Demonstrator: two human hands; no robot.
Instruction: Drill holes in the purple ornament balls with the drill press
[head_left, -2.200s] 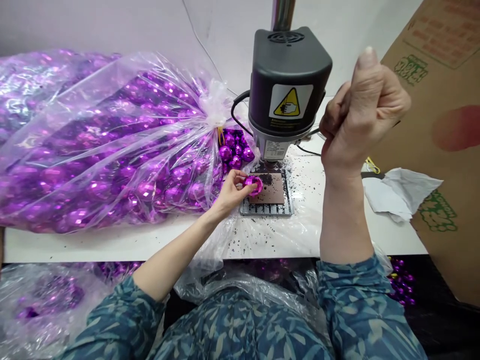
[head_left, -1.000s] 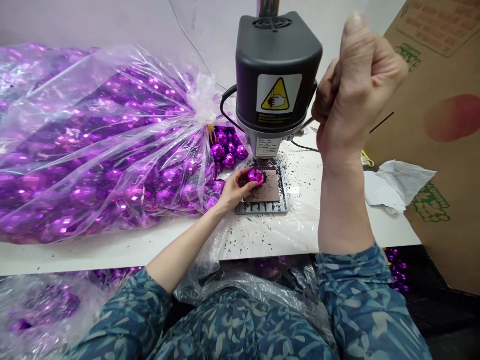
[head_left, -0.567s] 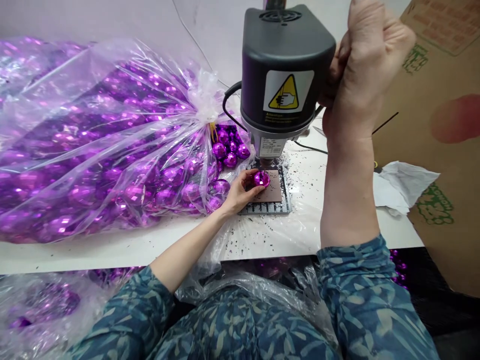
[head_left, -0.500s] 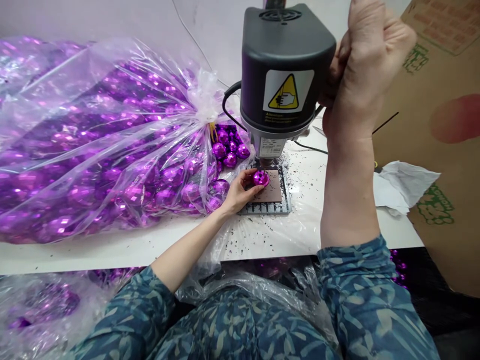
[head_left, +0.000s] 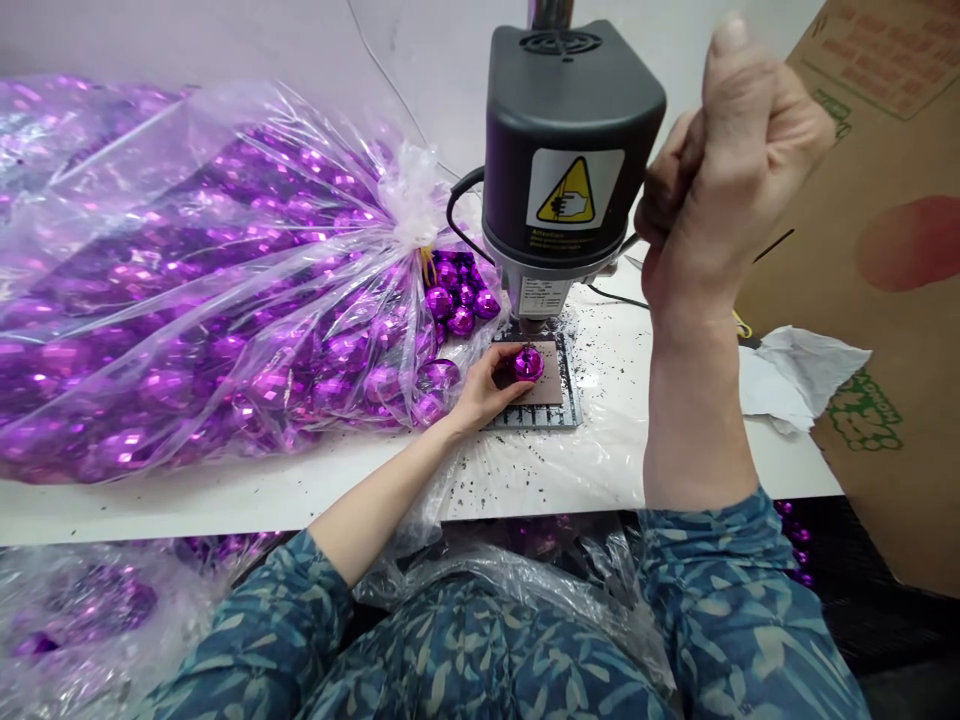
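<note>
A shiny purple faceted ball [head_left: 529, 363] sits on a small brown board [head_left: 546, 385] under the head of a black bench drill press [head_left: 574, 130]. My left hand [head_left: 491, 385] grips the ball from the left between thumb and fingers. Below the board is a slotted metal base plate [head_left: 571, 412] strewn with dark shavings. My right hand [head_left: 731, 170] is raised in a fist at the right side of the drill press, closed around its lever, which the fingers mostly hide. A yellow warning label [head_left: 576, 190] faces me on the motor housing.
A large clear bag [head_left: 225, 290] of purple balls fills the left of the white table [head_left: 247, 505]. Loose purple balls [head_left: 460, 320] lie beside the base. Crumpled white paper [head_left: 806, 375] and a cardboard box [head_left: 907, 380] stand at right. Shavings dot the tabletop.
The ball has turned and shifted slightly right in my left hand's fingers. My right fist has come slightly down, and its thumb shows more. The drill press appears in much the same place.
</note>
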